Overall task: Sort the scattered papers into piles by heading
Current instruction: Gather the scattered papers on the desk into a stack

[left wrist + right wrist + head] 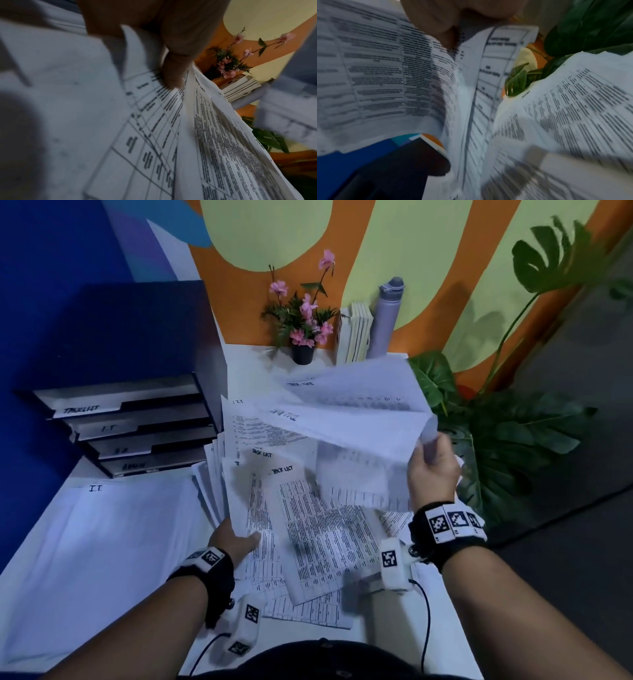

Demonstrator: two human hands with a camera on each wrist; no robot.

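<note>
Wall mural point(394, 241): orange with pale green shapes, blue at left.
White tabletop point(387, 631); grey floor point(575, 508); big leafy plant point(513, 433) on the right; dim light.

Left hand point(236, 537): fingers hidden under the sheets point(308, 529). Right hand point(433, 470): fingertips hidden behind lifted pages point(346, 419). Print blurred, unreadable in both wrist views.

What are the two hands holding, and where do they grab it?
The right hand pinches lifted white printed sheets at their right-hand corner. The left hand grips a fanned bunch of white table-printed papers at its lower edge, thumb on top.
</note>
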